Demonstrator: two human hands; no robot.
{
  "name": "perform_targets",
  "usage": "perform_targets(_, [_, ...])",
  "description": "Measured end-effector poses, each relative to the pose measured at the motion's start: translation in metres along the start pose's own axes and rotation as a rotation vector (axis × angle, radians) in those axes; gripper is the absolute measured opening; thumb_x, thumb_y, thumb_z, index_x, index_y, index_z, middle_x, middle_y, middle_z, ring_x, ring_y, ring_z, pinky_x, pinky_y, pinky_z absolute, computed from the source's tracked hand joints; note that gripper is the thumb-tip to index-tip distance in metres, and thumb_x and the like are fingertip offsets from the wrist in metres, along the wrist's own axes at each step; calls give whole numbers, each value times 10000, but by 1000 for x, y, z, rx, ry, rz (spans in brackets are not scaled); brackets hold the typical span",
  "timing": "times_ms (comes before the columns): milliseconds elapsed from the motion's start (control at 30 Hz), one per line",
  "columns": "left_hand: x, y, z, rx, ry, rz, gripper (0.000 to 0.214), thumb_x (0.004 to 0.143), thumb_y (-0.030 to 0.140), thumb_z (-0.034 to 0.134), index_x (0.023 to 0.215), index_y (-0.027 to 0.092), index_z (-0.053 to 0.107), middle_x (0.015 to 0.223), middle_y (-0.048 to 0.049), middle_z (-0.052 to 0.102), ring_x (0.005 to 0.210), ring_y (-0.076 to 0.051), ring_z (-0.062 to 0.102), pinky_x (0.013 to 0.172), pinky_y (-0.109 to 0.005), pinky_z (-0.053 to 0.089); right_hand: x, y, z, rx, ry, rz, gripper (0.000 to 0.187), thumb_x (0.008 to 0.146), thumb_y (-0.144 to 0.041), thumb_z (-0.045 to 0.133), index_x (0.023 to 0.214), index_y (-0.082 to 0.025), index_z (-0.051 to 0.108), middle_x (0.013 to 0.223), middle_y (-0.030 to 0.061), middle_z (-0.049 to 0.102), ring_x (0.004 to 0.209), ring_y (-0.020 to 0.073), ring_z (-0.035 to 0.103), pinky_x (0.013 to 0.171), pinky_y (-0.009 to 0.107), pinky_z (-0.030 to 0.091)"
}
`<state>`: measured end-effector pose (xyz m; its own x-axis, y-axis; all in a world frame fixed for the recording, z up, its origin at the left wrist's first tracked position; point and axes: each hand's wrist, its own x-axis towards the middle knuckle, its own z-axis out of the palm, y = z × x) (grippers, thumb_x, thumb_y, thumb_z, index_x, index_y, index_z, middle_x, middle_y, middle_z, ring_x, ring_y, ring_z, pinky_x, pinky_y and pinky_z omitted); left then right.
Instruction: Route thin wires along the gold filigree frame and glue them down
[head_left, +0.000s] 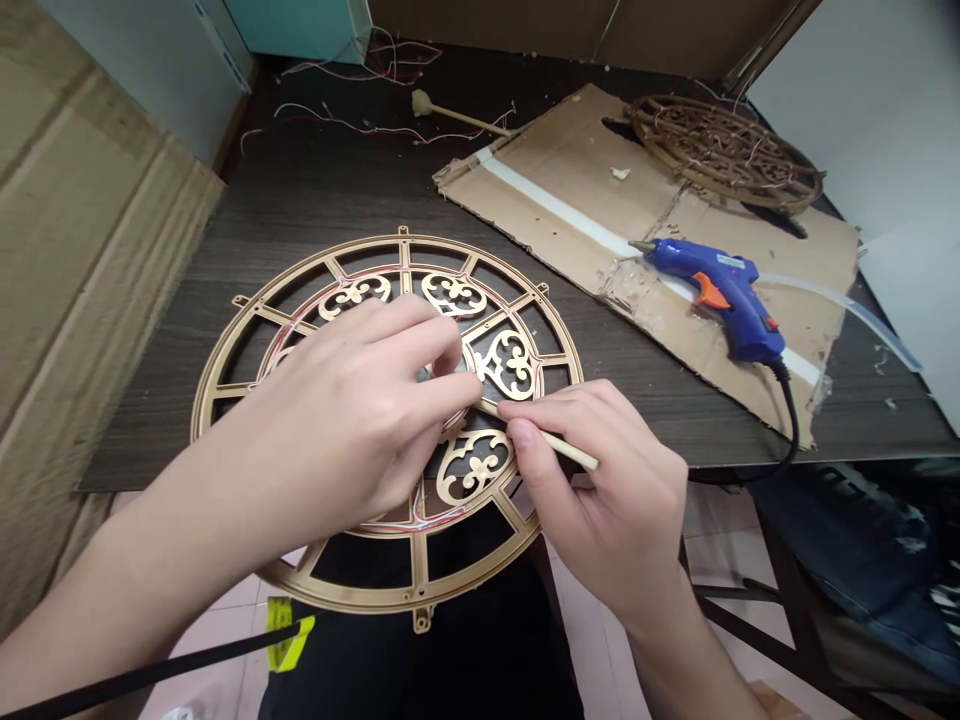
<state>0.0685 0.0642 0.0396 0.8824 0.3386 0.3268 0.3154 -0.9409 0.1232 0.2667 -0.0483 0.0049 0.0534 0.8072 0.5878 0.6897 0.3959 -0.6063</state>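
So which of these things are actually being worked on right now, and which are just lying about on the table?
In hand:
- gold round frame, under both hands, partly overhanging the table edge
- thin wooden stick, pinched in the right hand
- left hand, fingertips pressed near the frame's middle

Lying about:
- blue glue gun on the cardboard sheet
- second round frame, far right
- loose wires
- second stick

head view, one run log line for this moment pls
left hand: pressing on gold frame | right hand: holding stick | glue gun: lying on cardboard
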Motion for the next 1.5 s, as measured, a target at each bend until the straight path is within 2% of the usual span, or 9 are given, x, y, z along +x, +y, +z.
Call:
perform_targets(300, [-7,-1,0,-2,62,-44,178,1099,159,615,1011,244,744,1038,-66,687,991,-273,634,843,-502,567,0,1,-2,29,-9,1,128,1093,-106,681,1077,-183,782,963,20,860,877,172,736,837,334,610])
perform_targets(433, [-6,-2,1,-10,69,-32,190,1098,155,613,984,243,736,1031,-65,691,997,-270,636,850,-488,566,0,1,-2,30,-5,2,130,1087,-95,683,1066,-166,791,968,27,860,881,167,738,855,321,605])
perform_targets(600, [-10,-5,2,-29,67,-22,133,1089,162,644,1088,248,745,1088,-64,698,1031,-269,637,885,-484,558,1,2,-2,27,-7,-1,127,1081,-93,688,1044,-138,800,952,30,859,880,153,731,862,299,595])
perform_targets(700, [-11,-5,1,-33,62,-32,128,1093,168,649,1072,249,745,1091,-62,698,1046,-270,632,897,-484,549,1,2,-2,33,-16,2,129,1079,-94,688,1040,-133,805,953,28,858,883,150,724,869,297,590])
perform_targets(867, [-7,-3,-1,-27,39,-28,180,1109,167,619,1021,221,766,1059,-63,682,1003,-260,612,864,-481,529,3,2,-4,25,-42,-1,134,1090,-102,686,1057,-116,815,973,41,859,907,153,731,890,295,587])
perform_targets(1067, [-4,-4,1,-51,17,-35,206,1105,134,595,1108,210,787,1064,-71,684,1019,-266,614,878,-478,513,1,2,-5,33,-40,8,149,1096,-96,673,1054,-107,816,972,52,859,913,157,738,889,293,589])
perform_targets(1267, [-5,-6,5,-32,68,-1,195,1061,112,610,1070,201,784,1023,-75,681,957,-273,634,799,-463,522,1,5,-5,50,-46,15,144,1102,-110,672,1062,-126,810,979,42,856,920,159,737,897,299,597])
perform_targets(1500, [-12,-5,4,-63,86,-51,136,1086,162,664,1124,272,735,1085,-44,698,1030,-263,640,898,-482,541,1,4,-5,70,-44,16,145,1099,-102,670,1063,-111,810,972,38,854,912,144,722,897,291,590])
